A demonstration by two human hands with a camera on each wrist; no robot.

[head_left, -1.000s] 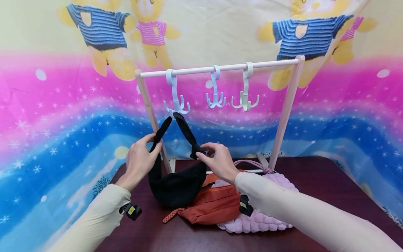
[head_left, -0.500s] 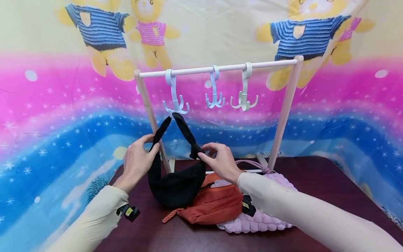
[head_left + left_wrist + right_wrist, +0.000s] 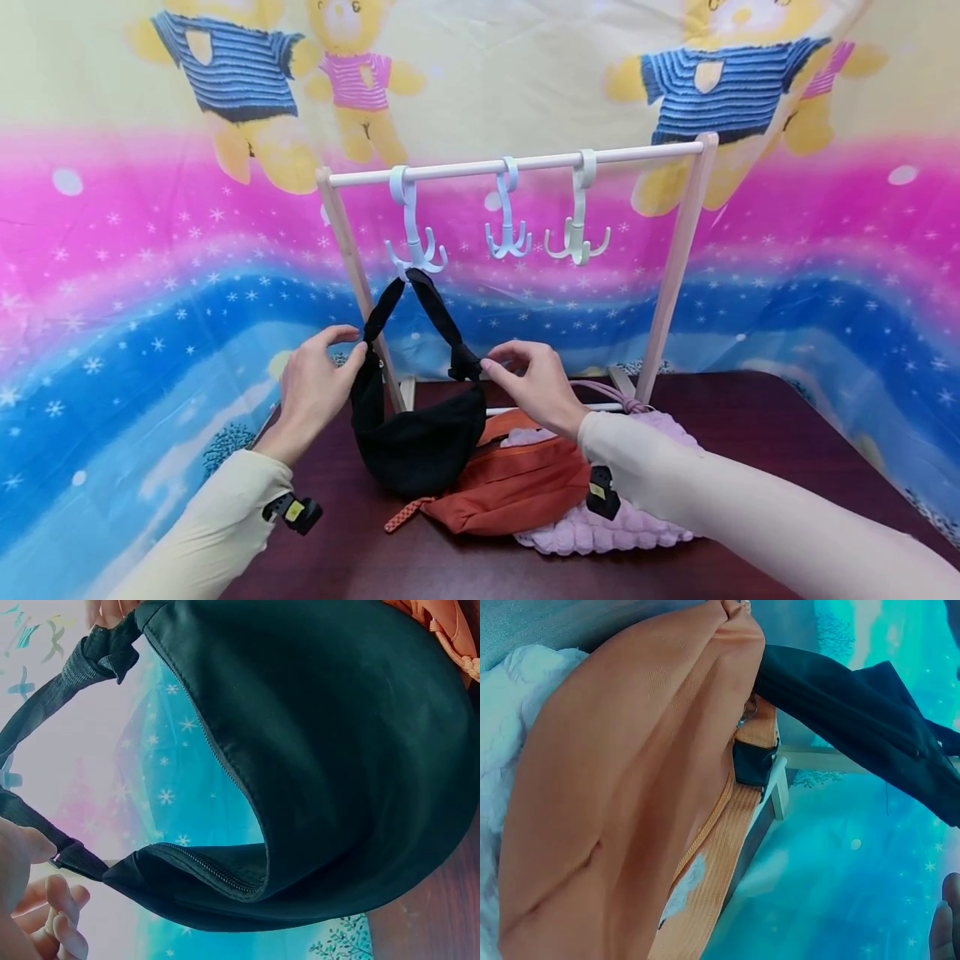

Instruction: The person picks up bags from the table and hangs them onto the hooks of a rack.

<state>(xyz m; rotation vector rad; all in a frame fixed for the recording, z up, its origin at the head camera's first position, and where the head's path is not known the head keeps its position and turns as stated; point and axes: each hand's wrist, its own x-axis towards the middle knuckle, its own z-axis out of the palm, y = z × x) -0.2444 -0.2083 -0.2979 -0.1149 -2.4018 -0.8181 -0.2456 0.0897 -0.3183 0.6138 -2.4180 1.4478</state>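
A black crescent-shaped bag hangs by its strap from the left white multi-prong hook. In the left wrist view its zipper edge and dark body fill much of the frame. My left hand is at the strap's left side, thumb close to it and fingers loosely bent; whether the thumb still touches is unclear. On the other side, my right hand is by the strap's knotted part, its thumb tip at the edge and the fingers apart from the fabric.
A wooden rack carries two more hooks, one pale blue and one cream. Beneath my right hand an orange-red bag lies over a lilac puffy bag on the dark table. A printed cloth hangs behind.
Both hands have loosened from the strap and drawn outward, the left to the left and the right to the right. The black bag stays hanging from the hook.
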